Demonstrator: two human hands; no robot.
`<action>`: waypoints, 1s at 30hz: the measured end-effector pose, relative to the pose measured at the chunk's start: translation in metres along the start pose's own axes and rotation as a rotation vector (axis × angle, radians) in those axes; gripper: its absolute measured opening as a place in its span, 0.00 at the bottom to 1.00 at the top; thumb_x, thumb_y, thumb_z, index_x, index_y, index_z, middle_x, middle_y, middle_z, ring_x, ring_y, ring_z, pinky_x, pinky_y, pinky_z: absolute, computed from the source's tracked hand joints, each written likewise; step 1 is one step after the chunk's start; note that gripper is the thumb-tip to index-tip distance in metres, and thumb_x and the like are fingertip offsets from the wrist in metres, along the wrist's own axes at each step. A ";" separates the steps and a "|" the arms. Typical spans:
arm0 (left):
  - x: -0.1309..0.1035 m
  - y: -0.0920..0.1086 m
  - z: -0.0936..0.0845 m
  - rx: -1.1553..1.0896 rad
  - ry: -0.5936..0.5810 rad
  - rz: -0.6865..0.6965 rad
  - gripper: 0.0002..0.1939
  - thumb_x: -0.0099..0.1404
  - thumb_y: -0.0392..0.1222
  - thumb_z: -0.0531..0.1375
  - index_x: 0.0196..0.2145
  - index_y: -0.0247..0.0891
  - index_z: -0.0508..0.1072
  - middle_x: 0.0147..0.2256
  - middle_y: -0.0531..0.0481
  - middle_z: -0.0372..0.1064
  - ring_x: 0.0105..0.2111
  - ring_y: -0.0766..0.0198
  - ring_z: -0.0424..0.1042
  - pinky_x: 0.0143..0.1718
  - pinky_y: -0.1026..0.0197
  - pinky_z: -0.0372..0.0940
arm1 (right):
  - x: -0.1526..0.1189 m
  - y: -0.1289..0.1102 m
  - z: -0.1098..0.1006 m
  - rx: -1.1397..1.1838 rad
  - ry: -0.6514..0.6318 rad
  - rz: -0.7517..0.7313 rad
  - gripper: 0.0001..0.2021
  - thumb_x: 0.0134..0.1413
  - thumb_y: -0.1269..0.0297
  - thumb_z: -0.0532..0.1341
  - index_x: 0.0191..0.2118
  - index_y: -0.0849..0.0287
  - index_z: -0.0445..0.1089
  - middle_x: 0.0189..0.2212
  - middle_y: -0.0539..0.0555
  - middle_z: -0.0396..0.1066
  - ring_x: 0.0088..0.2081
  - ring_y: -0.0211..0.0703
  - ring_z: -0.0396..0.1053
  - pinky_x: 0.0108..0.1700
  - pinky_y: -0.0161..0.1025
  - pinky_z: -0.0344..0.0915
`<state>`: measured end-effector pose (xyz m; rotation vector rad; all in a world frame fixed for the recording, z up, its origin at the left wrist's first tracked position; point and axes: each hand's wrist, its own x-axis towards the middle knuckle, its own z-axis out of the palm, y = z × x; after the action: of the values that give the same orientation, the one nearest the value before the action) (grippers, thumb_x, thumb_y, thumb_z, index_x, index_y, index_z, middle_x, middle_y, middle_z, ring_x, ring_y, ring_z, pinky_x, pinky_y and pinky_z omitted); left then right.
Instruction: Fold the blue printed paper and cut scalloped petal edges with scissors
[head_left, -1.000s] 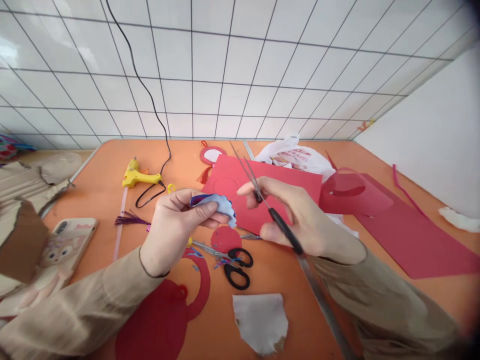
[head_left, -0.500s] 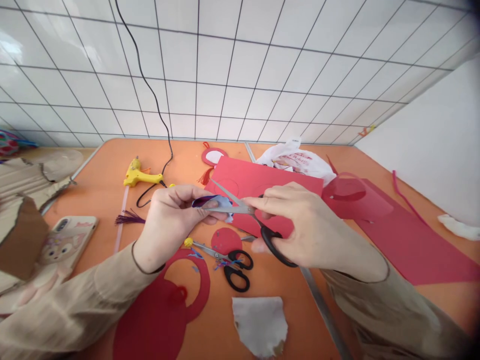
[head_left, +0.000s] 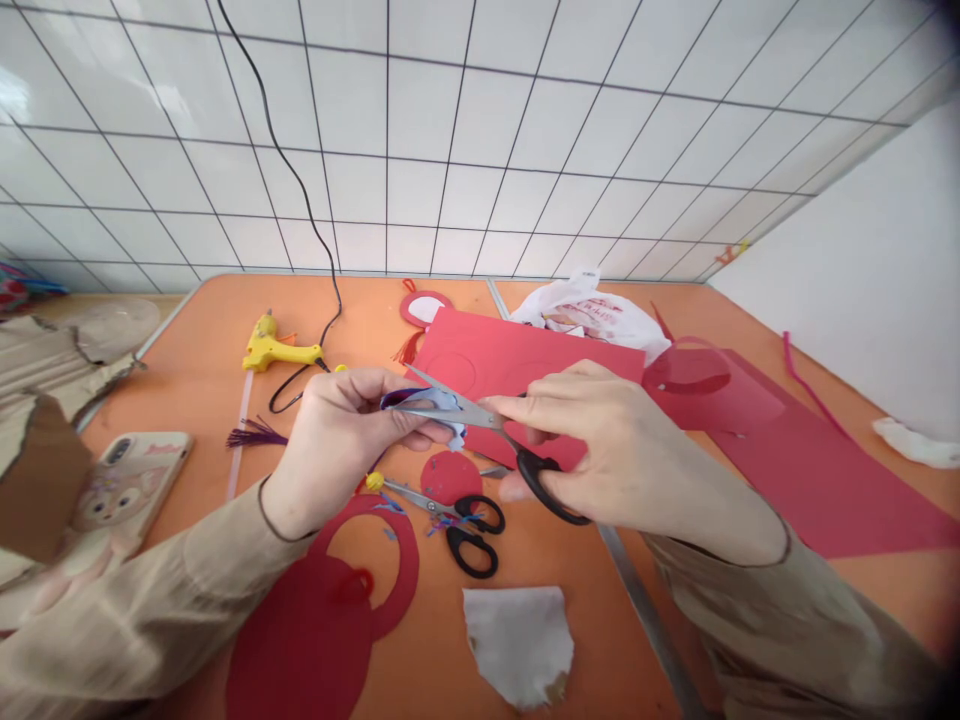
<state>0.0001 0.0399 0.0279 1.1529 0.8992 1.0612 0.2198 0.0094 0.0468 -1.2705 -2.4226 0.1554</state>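
Between thumb and fingers, my left hand [head_left: 341, 430] pinches a small blue and purple piece [head_left: 450, 432] with a ragged edge. My right hand [head_left: 592, 440] is wrapped round the black handles of a pair of scissors [head_left: 547, 487]. Their blades point left and stand slightly apart at the piece, one of them lying across it. Below the hands, a second pair of scissors [head_left: 474, 550] rests on the orange table [head_left: 420, 640], its tip by a yellow ball [head_left: 374, 482]. Small blue scraps lie around it and on a red disc [head_left: 450, 478].
A yellow glue gun [head_left: 279, 350] with a black cable lies at the back left, above a purple tassel [head_left: 256, 433] and a phone [head_left: 139, 490]. Red sheets [head_left: 825, 450] and a white plastic bag [head_left: 592, 310] are behind and right. A whitish scrap [head_left: 519, 645] lies in front.
The scissor blades have closed to a narrower angle over the blue and purple piece. The whole view has shifted slightly, while both hands keep their holds.
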 end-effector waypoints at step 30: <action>-0.001 -0.003 -0.004 -0.132 -0.120 -0.026 0.03 0.58 0.31 0.66 0.29 0.35 0.81 0.25 0.50 0.80 0.25 0.67 0.78 0.27 0.73 0.72 | 0.000 -0.001 -0.003 -0.027 -0.036 0.002 0.17 0.49 0.72 0.65 0.47 0.62 0.76 0.19 0.46 0.63 0.25 0.39 0.61 0.34 0.41 0.56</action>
<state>-0.0032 0.0401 0.0242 1.0802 0.7372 1.0044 0.2206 0.0087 0.0495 -1.2921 -2.4623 0.1472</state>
